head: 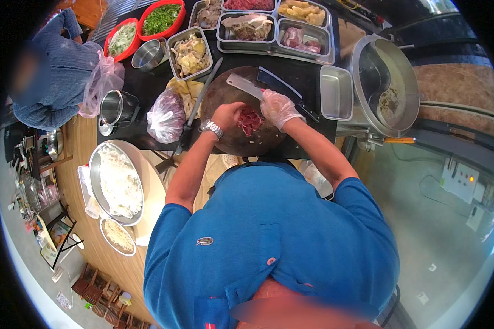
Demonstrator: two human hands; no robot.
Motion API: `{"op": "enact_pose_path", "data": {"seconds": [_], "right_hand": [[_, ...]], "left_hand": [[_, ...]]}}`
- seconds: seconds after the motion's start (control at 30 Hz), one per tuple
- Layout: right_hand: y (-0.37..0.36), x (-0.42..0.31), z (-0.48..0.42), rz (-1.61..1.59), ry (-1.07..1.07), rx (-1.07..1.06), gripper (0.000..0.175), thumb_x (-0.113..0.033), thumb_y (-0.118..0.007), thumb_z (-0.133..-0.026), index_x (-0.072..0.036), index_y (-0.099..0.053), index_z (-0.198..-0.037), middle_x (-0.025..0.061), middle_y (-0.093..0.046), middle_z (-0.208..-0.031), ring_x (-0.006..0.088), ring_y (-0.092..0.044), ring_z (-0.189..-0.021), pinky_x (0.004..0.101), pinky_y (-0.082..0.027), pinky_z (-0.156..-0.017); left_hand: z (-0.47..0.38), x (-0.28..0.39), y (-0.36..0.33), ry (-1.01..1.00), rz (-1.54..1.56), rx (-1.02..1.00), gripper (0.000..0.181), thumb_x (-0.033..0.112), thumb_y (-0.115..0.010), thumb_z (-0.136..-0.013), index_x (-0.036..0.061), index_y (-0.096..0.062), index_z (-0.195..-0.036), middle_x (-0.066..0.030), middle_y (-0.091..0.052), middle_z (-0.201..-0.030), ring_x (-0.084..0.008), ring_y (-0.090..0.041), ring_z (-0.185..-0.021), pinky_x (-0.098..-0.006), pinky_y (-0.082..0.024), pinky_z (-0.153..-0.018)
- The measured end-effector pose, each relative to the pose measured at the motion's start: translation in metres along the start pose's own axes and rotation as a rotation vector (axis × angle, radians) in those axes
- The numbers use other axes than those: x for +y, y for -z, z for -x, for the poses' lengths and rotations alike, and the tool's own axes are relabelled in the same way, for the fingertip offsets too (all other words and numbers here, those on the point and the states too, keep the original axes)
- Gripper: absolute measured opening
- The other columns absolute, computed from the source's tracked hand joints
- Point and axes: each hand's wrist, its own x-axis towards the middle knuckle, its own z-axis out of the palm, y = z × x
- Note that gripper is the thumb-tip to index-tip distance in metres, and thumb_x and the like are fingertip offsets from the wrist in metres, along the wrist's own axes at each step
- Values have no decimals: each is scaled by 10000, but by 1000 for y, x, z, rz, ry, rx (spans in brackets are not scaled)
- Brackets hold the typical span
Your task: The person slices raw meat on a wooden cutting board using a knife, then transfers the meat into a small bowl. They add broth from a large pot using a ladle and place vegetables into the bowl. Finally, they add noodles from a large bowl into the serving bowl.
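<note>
Sliced red raw meat (250,120) lies in a small heap on a round, dark chopping block (267,142). My left hand (229,116), bare with a metal watch at the wrist, has its fingers curled at the meat's left edge. Whether the fingertips pinch a piece is hidden. My right hand (279,109), in a clear plastic glove, grips a knife (245,85) just right of the meat. Its pale flat end points up and left over the block. A dark-bladed cleaver (279,84) rests at the block's upper right, beyond my right hand.
A sharpening steel (203,90) lies along the block's left side, beside a tied plastic bag (167,115). Metal trays of meat (247,28) stand behind; an empty tray (336,92) and large divided pot (385,84) are right. Noodles fill a bowl (121,181). A person (61,61) is upper left.
</note>
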Motion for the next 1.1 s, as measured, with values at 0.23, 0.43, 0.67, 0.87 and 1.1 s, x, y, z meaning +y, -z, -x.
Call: {"op": "enact_pose_path", "data": {"seconds": [0.23, 0.43, 0.67, 0.87, 1.1], "right_hand": [[2, -6, 17, 198, -133, 18, 251, -229, -614, -941, -6, -666, -1045, 241, -714, -1004, 414, -709, -967, 523, -569, -853], [23, 18, 137, 52, -241, 289, 270, -278, -614, -971, -18, -681, -945, 231, -697, -924, 428, -681, -920, 517, -544, -833], [59, 135, 294, 36, -846, 468, 439, -423, -557, -986, -17, -703, -907, 262, -710, -953, 481, -671, -938, 562, -514, -845], [141, 281, 320, -85, -1152, 714, 551, -526, -591, -976, -10, -748, -1085, 278, -724, -1110, 435, -694, -1073, 517, -523, -945], [211, 395, 281, 91, -1261, 843, 824, -679, -637, -878, 77, -676, -1205, 308, -677, -1246, 451, -654, -1170, 493, -498, -1021]], "left_hand": [[12, -14, -14, -155, -30, 157, 368, 191, -709, -915, 77, -688, -1265, -181, -696, -1228, -375, -650, -1137, -445, -517, -998], [1, -6, -27, -108, -286, 133, 447, 271, -708, -848, 138, -703, -1275, -167, -651, -1270, -393, -615, -1150, -501, -522, -982], [-6, 13, -32, 22, -345, 1, 396, 416, -643, -882, 156, -740, -1164, -119, -647, -1282, -366, -570, -1216, -543, -471, -999], [12, 46, -44, 49, -459, 99, 524, 550, -751, -801, 121, -706, -1099, -146, -625, -1230, -380, -554, -1202, -541, -461, -990], [9, 46, -67, 109, -471, 138, 390, 367, -805, -745, 141, -672, -1034, -123, -613, -1174, -377, -546, -1185, -530, -480, -970]]}}
